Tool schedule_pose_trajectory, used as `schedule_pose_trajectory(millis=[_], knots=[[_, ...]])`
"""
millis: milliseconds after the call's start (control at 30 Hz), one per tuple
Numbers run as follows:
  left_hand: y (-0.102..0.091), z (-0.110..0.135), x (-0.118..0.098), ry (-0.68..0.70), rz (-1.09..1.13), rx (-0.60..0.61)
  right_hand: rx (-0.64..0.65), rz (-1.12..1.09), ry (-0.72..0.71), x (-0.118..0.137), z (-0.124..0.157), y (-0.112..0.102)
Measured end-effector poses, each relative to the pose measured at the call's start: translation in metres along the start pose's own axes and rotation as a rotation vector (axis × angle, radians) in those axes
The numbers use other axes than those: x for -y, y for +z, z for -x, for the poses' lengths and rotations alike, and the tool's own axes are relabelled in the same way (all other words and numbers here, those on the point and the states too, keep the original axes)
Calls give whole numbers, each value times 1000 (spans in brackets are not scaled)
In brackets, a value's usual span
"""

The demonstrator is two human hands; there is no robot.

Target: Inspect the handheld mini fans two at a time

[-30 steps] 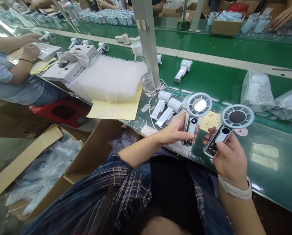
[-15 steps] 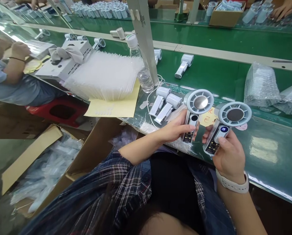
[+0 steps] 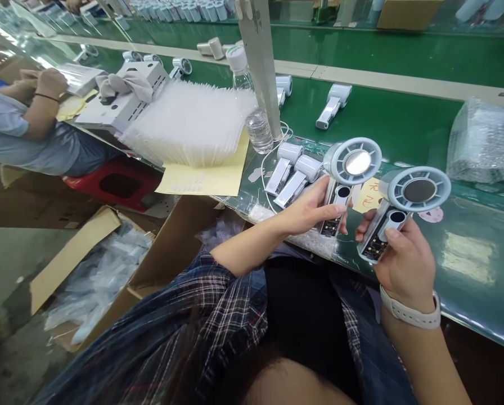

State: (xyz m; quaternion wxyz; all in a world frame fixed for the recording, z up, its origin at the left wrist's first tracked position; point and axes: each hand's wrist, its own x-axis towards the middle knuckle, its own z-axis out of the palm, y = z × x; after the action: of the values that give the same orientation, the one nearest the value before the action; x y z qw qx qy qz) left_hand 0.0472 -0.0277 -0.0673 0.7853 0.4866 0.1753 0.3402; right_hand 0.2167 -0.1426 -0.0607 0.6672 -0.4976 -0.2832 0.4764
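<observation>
My left hand (image 3: 309, 211) is closed round the handle of a white handheld fan (image 3: 352, 163) with a shiny round centre, its thumb on the handle's side. My right hand (image 3: 401, 261) grips the handle of a second handheld fan (image 3: 418, 190) with a dark centre, thumb pressed just below its small dark display. Both fans are held upright side by side above the near edge of the green table (image 3: 467, 253). Two more folded fans (image 3: 294, 174) lie on the table just left of my left hand.
A stack of clear plastic bags (image 3: 188, 124) on yellow paper, a water bottle (image 3: 252, 107) and a white post (image 3: 262, 62) stand to the left. Bubble-wrap bundles (image 3: 482, 140) lie at the right. A co-worker's arm (image 3: 32, 112) is far left. Open cardboard boxes (image 3: 95, 270) sit below.
The right fan's display, lit half a second ago, is now dark. Both hands have stayed on their fans; the view has shifted slightly.
</observation>
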Motion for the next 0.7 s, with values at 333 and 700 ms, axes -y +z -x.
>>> schedule_pose_trajectory(millis=[333, 700], knots=[[4, -3, 6, 14, -25, 111, 31, -4, -45, -7, 3, 2], [15, 0, -4, -93, 48, 21, -28, -8, 9, -8, 3, 4]])
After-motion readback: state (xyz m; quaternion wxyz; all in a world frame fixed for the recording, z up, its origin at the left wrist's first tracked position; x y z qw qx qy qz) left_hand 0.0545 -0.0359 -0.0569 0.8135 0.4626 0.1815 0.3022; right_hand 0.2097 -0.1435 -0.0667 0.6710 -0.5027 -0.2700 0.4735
